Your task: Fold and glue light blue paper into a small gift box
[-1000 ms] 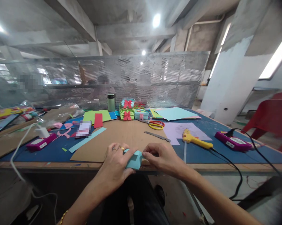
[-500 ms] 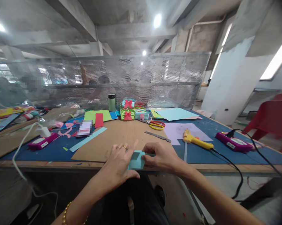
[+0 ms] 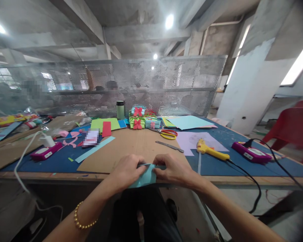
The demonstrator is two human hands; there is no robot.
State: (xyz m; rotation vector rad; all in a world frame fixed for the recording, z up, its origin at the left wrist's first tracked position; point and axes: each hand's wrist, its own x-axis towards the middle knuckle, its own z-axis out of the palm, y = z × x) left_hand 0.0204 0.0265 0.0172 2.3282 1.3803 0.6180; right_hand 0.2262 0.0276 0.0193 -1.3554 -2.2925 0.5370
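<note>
A folded piece of light blue paper is held between my two hands at the table's front edge. My left hand pinches its upper left side, thumb in front and fingers behind. On the right, the thumb and index fingertip of my right hand are closed on the paper's upper corner. The fingers hide part of the fold. Brown cardboard lies just beyond both hands, with a grey metal blade-like tool on it.
Scissors with red and yellow handles lie ahead. A yellow glue gun with a black cord sits right. Small bow-trimmed paper boxes and a green bottle stand at the back. Purple power strips lie at both sides.
My left hand has turned and shifted its grip from around the paper to its upper edge. The paper now tilts down to the left. My right hand has barely moved.
</note>
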